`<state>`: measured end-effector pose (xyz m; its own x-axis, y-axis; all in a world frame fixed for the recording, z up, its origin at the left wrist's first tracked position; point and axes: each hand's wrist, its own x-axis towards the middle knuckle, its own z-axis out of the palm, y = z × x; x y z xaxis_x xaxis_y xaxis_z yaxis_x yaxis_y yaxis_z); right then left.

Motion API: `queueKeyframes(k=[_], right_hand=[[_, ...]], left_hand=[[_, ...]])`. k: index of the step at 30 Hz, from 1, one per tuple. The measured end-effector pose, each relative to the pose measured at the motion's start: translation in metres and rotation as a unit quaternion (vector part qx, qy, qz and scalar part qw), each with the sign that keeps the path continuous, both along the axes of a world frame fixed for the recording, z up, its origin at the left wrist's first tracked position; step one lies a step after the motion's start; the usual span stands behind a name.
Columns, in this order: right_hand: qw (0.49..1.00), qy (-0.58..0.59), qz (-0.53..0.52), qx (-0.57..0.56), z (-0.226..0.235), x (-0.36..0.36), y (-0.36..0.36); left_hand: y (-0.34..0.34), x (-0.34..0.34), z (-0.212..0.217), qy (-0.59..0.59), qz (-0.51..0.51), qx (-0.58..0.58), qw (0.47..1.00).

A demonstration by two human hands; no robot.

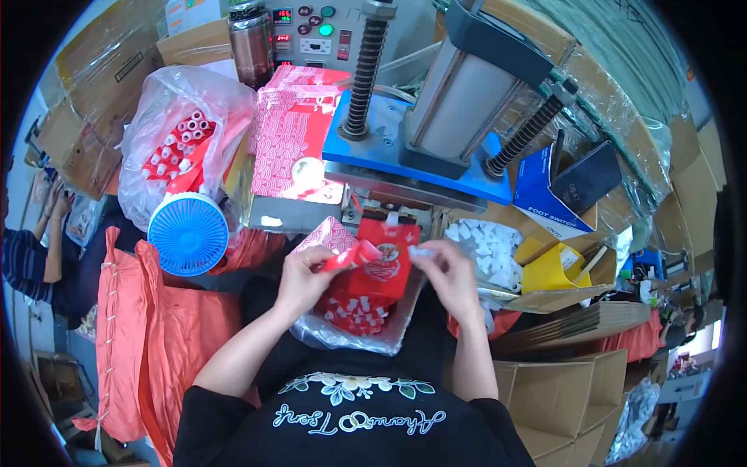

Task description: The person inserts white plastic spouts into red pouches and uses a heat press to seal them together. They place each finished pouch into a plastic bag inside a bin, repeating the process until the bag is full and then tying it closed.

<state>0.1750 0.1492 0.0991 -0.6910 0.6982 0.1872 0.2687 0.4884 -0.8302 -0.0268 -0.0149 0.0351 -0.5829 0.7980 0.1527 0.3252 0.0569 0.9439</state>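
Crowded packing station, hemmed by cardboard boxes [580, 389] at lower right and clear plastic sheeting along the upper right of the frame. At upper centre, a press machine [436, 101] with a blue plate, two coil springs and a control panel behind. At left centre, a round blue fan [187, 233]; above it, a clear bag of red spouted pouches [180, 144]. At right centre, a box of white caps [486, 249] beside a yellow bin [554, 268].

Left hand [302, 276], centre frame: closed in a pinch on a red pouch [350, 255], held roughly flat, with its end pointing toward the right hand. Right hand [445, 268], just right of centre: fingertips pinched on a small white cap [420, 251], close to the pouch end; contact between cap and pouch not discernible. Directly behind, a second red pouch [387, 257] upright under the press. Below the hands, a clear bag of finished pouches [354, 315].

Step in hand, as judged: fitting cap to pouch spout. Next move calls for aligning the cap with the spout, keeping the pouch steady in the left pinch, then pressing or twisting home.
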Motion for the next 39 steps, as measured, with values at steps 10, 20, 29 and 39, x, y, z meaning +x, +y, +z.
queueKeyframes(k=[10, 20, 29, 39], right_hand=[[0.985, -0.034, 0.134, -0.104, -0.019, -0.008, -0.005], [0.960, -0.172, -0.155, 0.159, -0.020, 0.054, 0.045], [0.971, -0.146, -0.069, 0.176, -0.051, 0.056, 0.041], [0.990, -0.008, -0.134, -0.041, -0.055, 0.056, 0.047]], left_hand=[[0.001, 0.034, -0.037, -0.160, -0.144, -0.084, 0.973], [0.078, 0.025, 0.013, -0.487, -0.028, -0.047, 0.872], [0.085, -0.040, -0.013, -0.086, -0.026, -0.066, 0.994], [-0.005, -0.061, -0.023, 0.362, 0.136, -0.035, 0.922]])
